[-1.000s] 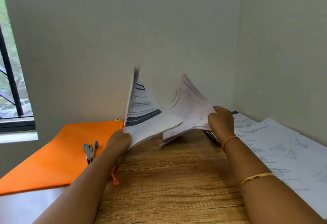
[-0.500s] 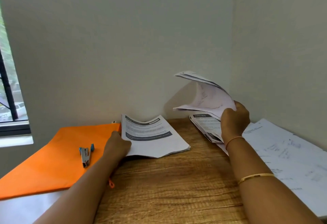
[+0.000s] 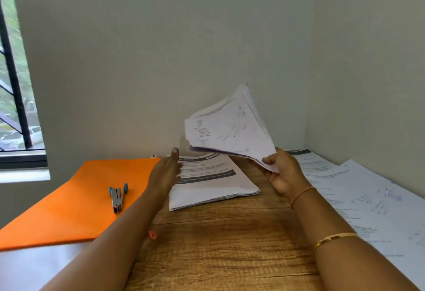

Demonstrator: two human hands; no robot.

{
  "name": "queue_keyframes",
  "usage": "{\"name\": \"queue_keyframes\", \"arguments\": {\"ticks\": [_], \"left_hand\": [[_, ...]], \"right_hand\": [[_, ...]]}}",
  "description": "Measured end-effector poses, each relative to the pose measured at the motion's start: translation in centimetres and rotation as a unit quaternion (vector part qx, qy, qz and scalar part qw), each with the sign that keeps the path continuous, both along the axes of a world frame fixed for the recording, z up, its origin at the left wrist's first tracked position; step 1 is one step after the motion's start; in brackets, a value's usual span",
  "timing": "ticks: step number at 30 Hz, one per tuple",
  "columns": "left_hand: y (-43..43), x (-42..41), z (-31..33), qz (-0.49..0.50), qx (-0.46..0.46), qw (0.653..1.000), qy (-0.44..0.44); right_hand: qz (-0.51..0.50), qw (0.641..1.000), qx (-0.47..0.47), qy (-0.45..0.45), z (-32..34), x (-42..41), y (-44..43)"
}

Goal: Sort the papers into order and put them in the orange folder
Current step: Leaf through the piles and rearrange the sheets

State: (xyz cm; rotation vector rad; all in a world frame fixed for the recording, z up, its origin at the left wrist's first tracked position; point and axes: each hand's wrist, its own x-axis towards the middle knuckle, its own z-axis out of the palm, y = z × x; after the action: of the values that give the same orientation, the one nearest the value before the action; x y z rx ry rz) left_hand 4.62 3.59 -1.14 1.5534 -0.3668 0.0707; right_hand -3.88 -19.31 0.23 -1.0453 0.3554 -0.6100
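Mid-sort: white printed papers (image 3: 230, 129) are pinched by fingers (image 3: 269, 159) of the right hand (image 3: 285, 171); the left hand (image 3: 165, 173) is held flat (empty). The flat orange folder (image 3: 76, 198) is seen at 9 o'clock on the wooden worktop (image 3: 218, 244); stacking is judged next.

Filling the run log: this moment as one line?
right hand: grips raised sheaf | left hand: open at flat stack | orange folder: on table, stapler on it | filing: not yet

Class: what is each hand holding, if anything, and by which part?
The right hand grips a sheaf of papers by its lower near corner, held up in the air. The left hand is open, holding nothing.
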Motion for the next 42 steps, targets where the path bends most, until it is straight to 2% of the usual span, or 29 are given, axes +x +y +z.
{"name": "queue_keyframes", "arguments": {"ticks": [1, 2, 3, 5, 7, 9, 11, 13, 16, 20, 23, 26, 30, 34, 39, 42], "left_hand": [[0.1, -0.2, 0.3, -0.059, -0.074, 0.992, 0.082], [0.2, -0.2, 0.5, -0.103, -0.125, 0.978, 0.129], [0.4, -0.2, 0.7, -0.129, -0.156, 0.968, 0.147], [0.7, -0.2, 0.7, -0.14, -0.193, 0.963, 0.126], [1.0, 0.1, 0.6, -0.085, -0.149, 0.984, 0.055], [1.3, 0.3, 0.4, -0.006, -0.073, 0.997, -0.022], [1.3, 0.0, 0.5, 0.038, 0.001, 0.995, -0.088], [1.1, -0.5, 0.5, 0.054, 0.06, 0.986, -0.146], [0.7, -1.1, 0.5, 0.054, 0.087, 0.973, -0.206], [0.4, -1.7, 0.5, 0.048, 0.058, 0.966, -0.249], [0.5, -2.1, 0.6, 0.062, 0.014, 0.964, -0.258], [0.6, -2.1, 0.6, 0.065, -0.022, 0.964, -0.258], [0.6, -2.0, 0.3, 0.064, -0.008, 0.962, -0.267], [0.4, -2.4, 0.5, 0.078, -0.029, 0.952, -0.295], [0.4, -2.6, 0.6, 0.072, -0.033, 0.946, -0.315], [0.4, -2.9, 1.0, 0.071, -0.071, 0.939, -0.33]], "right_hand": [[0.021, 1.0, -0.014, 0.003, 0.0, 0.0, 0.3], [0.043, 0.999, -0.026, 0.004, 0.1, -0.1, 0.7], [0.068, 0.997, -0.035, 0.001, 0.1, -0.3, 1.2], [0.114, 0.992, -0.059, -0.006, 0.2, -0.6, 1.8], [0.138, 0.984, -0.109, 0.001, 0.2, -0.8, 2.2], [0.105, 0.968, -0.222, 0.044, 0.0, -0.7, 2.6], [0.03, 0.923, -0.372, 0.098, -0.3, -0.5, 2.9], [-0.017, 0.896, -0.433, 0.098, -0.6, -0.3, 3.0], [-0.054, 0.919, -0.387, 0.052, -0.4, -0.2, 2.7], [-0.079, 0.94, -0.331, -0.014, 0.1, -0.6, 2.4], [-0.068, 0.941, -0.324, -0.065, 0.6, -1.0, 2.4], [-0.033, 0.944, -0.324, -0.057, 0.8, -1.1, 2.2], [-0.021, 0.945, -0.325, -0.036, 0.4, -0.9, 2.6], [-0.058, 0.941, -0.321, -0.093, 0.7, -1.2, 3.1], [-0.035, 0.945, -0.31, -0.099, 0.5, -1.2, 3.4], [-0.032, 0.947, -0.285, -0.143, 0.8, -1.4, 3.6]]}}
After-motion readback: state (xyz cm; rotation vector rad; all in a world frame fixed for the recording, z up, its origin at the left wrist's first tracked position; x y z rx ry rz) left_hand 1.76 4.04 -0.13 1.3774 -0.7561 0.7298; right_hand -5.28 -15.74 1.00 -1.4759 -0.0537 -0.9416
